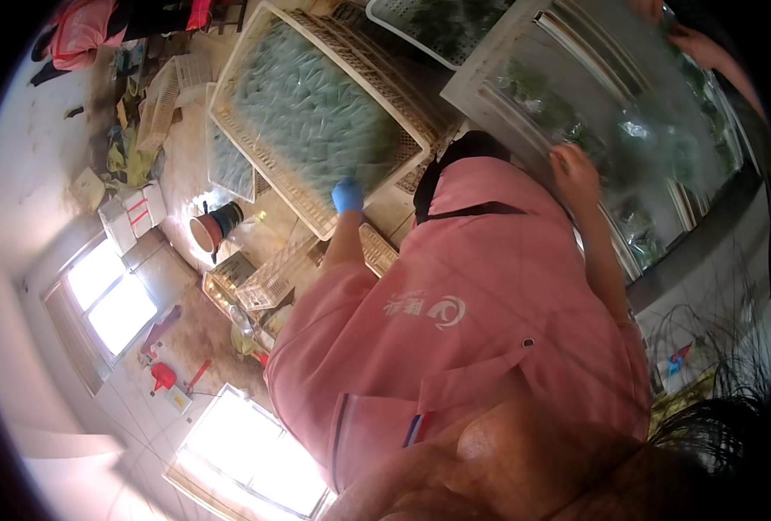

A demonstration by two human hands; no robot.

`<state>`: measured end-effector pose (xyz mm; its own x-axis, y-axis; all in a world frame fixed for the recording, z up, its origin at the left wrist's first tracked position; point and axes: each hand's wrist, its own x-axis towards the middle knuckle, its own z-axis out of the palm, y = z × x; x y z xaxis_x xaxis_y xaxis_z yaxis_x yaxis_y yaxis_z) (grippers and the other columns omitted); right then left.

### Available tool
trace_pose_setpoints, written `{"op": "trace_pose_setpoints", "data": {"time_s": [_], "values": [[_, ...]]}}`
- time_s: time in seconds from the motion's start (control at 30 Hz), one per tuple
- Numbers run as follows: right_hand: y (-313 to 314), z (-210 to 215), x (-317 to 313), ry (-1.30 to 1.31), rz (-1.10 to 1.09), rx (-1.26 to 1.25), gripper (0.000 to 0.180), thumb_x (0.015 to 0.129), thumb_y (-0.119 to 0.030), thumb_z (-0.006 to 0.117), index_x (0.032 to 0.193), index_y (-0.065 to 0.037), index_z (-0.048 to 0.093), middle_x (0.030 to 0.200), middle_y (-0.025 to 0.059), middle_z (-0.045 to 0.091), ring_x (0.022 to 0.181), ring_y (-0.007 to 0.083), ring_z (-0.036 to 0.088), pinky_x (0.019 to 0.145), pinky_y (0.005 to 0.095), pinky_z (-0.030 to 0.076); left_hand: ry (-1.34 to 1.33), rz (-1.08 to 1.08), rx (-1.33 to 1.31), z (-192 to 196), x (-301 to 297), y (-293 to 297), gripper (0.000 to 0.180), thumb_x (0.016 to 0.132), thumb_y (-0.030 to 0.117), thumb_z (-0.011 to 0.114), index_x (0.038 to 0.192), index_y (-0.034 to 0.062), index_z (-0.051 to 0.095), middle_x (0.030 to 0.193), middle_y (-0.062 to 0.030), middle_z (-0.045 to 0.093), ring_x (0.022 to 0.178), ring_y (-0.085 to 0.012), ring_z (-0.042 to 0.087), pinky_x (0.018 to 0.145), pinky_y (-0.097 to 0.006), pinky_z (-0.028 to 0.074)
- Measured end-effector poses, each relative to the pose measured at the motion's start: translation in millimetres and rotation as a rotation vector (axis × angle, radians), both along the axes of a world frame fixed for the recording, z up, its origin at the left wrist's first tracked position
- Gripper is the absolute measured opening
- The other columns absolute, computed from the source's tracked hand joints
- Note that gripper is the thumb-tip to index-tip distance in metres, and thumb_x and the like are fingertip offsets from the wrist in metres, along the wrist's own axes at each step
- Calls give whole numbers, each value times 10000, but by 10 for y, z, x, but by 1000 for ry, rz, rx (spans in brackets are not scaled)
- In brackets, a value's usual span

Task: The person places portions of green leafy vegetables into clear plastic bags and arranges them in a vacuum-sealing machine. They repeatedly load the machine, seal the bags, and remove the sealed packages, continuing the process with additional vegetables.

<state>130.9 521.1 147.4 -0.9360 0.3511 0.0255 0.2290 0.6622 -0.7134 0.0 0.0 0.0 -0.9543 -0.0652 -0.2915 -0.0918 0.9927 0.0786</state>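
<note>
White slatted crate [255,61] of green leaves, blue-gloved hand [347,195] pressed at its rim, bare hand [574,174] on clear-bagged tray [489,82], crates crowding close, own hands' grip cannot be told.

co-worker in pink coat [455,347] | gloved hand [347,195] on white crate [316,104] | bare hand [574,174] on tray [594,95]

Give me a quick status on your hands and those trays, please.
Own hands not made out; only a blurred skin-toned shape at lower edge. Co-worker's gloved hand on white crate, bare hand on film-covered tray. Pink coat blocks view.
</note>
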Motion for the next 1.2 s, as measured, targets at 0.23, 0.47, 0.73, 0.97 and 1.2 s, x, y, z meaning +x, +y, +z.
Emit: {"op": "trace_pose_setpoints", "data": {"time_s": [0.23,0.47,0.73,0.97,1.2], "values": [[-178,-83,218,-22,-9,39,88,860,-125,637,925,-68,654,933,87,649,822,314,636,698,369,514,34,-332,219,1352,-419,202,214,810,261,655,826,47,657,793,-227,637,747,-419,616,669,-480,495],[-300,92,48,6,60,-104,97,847,-156,631,903,-80,657,952,87,654,867,299,637,740,381,516,145,-679,562,2933,-753,2318,136,824,158,664,893,47,629,884,-165,640,773,-377,606,669,-434,497],[-155,318,180,-93,-43,10,222,828,-188,647,1038,-122,624,1094,64,613,925,313,626,761,405,521,-45,-1316,767,2436,-541,4503,246,843,208,623,1062,100,654,1031,-152,640,927,-372,608,788,-443,502],[196,175,444,-149,-325,52,311,843,-173,631,1149,-129,605,1166,79,596,941,329,629,790,426,525,-226,-1511,684,1921,-215,5570,387,859,277,604,1214,123,607,1179,-165,610,1051,-354,591,910,-428,473],[308,-56,330,-63,-295,-121,320,839,-167,637,1151,-99,616,1131,112,617,923,332,632,779,424,519,-301,-952,1016,1667,-620,5286,527,877,265,631,1358,103,490,1230,-147,607,1026,-299,623,896,-387,489]]}}
